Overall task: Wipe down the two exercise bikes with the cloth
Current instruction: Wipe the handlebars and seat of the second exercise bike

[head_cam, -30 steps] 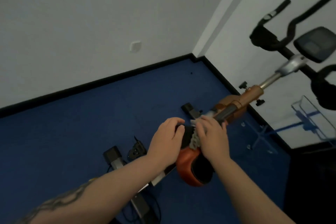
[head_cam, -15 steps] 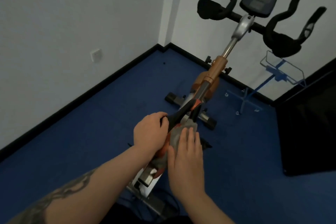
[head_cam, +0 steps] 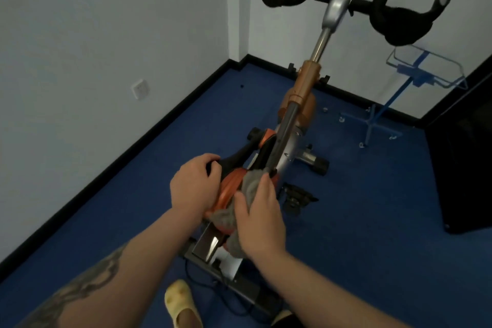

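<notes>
An orange and black exercise bike stands before me, handlebars and console at the top of the head view. My left hand grips the left side of its orange and black saddle, fingers curled over the edge. My right hand presses a grey cloth against the saddle's right side, fingers straight, thumb over the cloth. Part of the cloth bunches beneath the palm. Only one bike is in view.
A blue-framed stand with a clear tray sits to the bike's right. A black cabinet fills the right edge. White walls with black skirting meet in the corner. A yellow slipper on my foot is beside the bike's rear base on blue carpet.
The view has swung left and up, bringing the handlebars overhead. My right hand slid back along the saddle with the cloth. The left hand keeps its grip.
</notes>
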### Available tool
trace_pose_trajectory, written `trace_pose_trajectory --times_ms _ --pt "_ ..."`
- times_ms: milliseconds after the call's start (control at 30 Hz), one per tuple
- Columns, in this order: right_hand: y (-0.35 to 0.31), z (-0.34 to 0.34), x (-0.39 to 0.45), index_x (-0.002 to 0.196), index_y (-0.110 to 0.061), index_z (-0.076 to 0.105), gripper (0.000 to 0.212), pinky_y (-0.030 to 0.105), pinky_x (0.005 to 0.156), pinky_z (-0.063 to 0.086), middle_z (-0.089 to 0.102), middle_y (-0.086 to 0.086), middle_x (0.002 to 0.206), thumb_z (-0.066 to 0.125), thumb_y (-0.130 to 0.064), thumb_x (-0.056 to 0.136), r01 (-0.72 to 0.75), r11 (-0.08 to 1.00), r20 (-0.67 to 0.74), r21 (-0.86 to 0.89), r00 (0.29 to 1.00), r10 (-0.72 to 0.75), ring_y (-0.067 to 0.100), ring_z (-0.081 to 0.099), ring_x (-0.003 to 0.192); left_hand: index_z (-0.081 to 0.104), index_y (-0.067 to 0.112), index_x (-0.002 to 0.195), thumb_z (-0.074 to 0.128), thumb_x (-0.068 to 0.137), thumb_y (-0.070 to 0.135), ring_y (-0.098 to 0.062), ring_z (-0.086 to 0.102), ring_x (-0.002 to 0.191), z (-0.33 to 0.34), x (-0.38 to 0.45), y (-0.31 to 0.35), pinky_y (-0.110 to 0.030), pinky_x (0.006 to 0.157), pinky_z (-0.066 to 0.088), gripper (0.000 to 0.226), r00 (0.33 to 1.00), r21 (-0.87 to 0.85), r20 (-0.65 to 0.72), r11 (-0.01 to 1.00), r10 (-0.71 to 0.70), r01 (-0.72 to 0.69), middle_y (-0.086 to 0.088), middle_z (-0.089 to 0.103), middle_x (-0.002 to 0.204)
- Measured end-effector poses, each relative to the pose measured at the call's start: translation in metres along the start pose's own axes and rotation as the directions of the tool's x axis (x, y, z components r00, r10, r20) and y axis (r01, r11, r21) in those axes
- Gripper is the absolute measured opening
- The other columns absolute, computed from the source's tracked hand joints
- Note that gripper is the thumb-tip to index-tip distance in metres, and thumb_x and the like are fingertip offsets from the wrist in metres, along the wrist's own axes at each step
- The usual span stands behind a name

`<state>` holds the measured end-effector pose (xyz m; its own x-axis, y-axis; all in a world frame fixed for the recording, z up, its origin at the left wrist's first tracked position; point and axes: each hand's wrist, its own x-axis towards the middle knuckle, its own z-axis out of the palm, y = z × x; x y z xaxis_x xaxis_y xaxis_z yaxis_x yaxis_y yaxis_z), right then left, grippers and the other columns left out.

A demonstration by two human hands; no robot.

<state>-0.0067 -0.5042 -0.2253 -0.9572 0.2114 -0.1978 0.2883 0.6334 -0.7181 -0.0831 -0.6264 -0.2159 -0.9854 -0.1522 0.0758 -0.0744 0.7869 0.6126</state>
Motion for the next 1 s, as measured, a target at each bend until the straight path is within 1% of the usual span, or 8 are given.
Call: trace_pose_trajectory --times_ms 100,167,333,500,567,700,900,1000 --pt "-0.012 -0.012 0.053 0.147 -0.012 0.032 0.063 0.041 0.101 0.044 0.048 0.011 0.143 0.031 -0.054 0.099 -0.198 0.977 0.042 0.074 0.98 0.195 0.029 0.05 0.126 0.068 0.036 0.105 0.045 0.092 0.034 -0.002 0.054 0.079 -0.002 -0.001 0.001 -0.018 0.056 0.036 0.026 1.0 0.009 0.004 1.0 -0.026 0.026 0.017 0.066 0.094" --pt "-0.008 -0.015 0.056 0.138 -0.013 0.042 0.057 0.04 0.098 0.045 0.056 0.011 0.132 0.033 -0.054 0.099 -0.218 0.964 0.046 0.15 0.976 0.214 0.03 0.054 0.119 0.068 0.037 0.104 0.044 0.092 0.033 -0.001 0.054 0.075 -0.003 -0.002 0.004 -0.019 0.055 0.036 0.026 0.999 0.004 0.004 0.999 -0.038 0.038 0.018 0.064 0.09" --pt "0.001 0.01 -0.035 0.152 -0.038 0.015 0.079 0.035 0.109 0.038 0.022 -0.016 0.157 0.023 -0.076 0.083 -0.049 0.956 -0.133 0.289 0.987 0.09 0.008 0.03 0.14 0.067 0.033 0.106 0.041 0.093 0.031 0.005 0.05 0.067 -0.003 -0.005 0.004 -0.018 0.053 0.034 0.029 1.0 0.011 -0.011 1.0 -0.011 0.011 0.016 0.065 0.09" --pt "-0.014 -0.018 0.048 0.109 -0.018 0.064 0.047 0.04 0.091 0.05 0.067 0.002 0.103 0.035 -0.053 0.099 -0.336 0.883 0.039 0.329 0.939 0.343 0.023 0.062 0.1 0.066 0.025 0.11 0.043 0.094 0.029 -0.003 0.05 0.072 -0.003 -0.005 0.002 -0.017 0.053 0.03 0.028 0.992 0.074 0.016 0.99 0.122 -0.123 0.01 0.067 0.095" --pt "-0.015 -0.015 0.045 0.108 -0.021 0.063 0.043 0.036 0.087 0.049 0.066 0.0 0.103 0.036 -0.053 0.098 -0.326 0.893 0.0 0.309 0.939 0.343 0.022 0.062 0.099 0.065 0.026 0.11 0.044 0.094 0.029 -0.005 0.053 0.075 -0.005 -0.004 0.0 -0.022 0.056 0.035 0.027 0.99 0.037 0.048 0.991 0.13 -0.132 0.01 0.067 0.096" --pt "-0.014 0.015 -0.019 0.136 -0.041 0.046 0.052 0.026 0.091 0.045 0.05 -0.026 0.13 0.04 -0.06 0.089 -0.116 0.924 -0.309 0.364 0.921 0.237 -0.002 0.05 0.115 0.063 0.031 0.111 0.046 0.092 0.031 -0.003 0.054 0.08 -0.004 -0.002 -0.006 -0.027 0.063 0.039 0.025 0.993 -0.075 0.075 0.994 0.088 -0.083 0.015 0.064 0.096" --pt "-0.024 -0.02 0.055 0.095 -0.021 0.064 0.042 0.035 0.084 0.049 0.066 0.001 0.096 0.04 -0.056 0.097 -0.45 0.783 0.023 0.429 0.872 0.488 0.018 0.062 0.091 0.062 0.031 0.114 0.047 0.094 0.031 -0.006 0.056 0.087 -0.008 0.003 -0.009 -0.035 0.075 0.049 0.024 0.981 -0.158 0.151 0.983 0.118 -0.094 0.016 0.062 0.098" --pt "-0.021 -0.004 0.025 0.093 -0.027 0.06 0.039 0.029 0.07 0.043 0.06 -0.013 0.086 0.036 -0.058 0.096 -0.317 0.933 -0.199 0.171 0.916 0.348 0.011 0.06 0.087 0.061 0.03 0.115 0.046 0.094 0.031 -0.008 0.057 0.089 -0.01 0.004 -0.01 -0.038 0.076 0.05 0.026 0.974 -0.167 0.167 0.978 0.151 -0.124 0.015 0.062 0.099"
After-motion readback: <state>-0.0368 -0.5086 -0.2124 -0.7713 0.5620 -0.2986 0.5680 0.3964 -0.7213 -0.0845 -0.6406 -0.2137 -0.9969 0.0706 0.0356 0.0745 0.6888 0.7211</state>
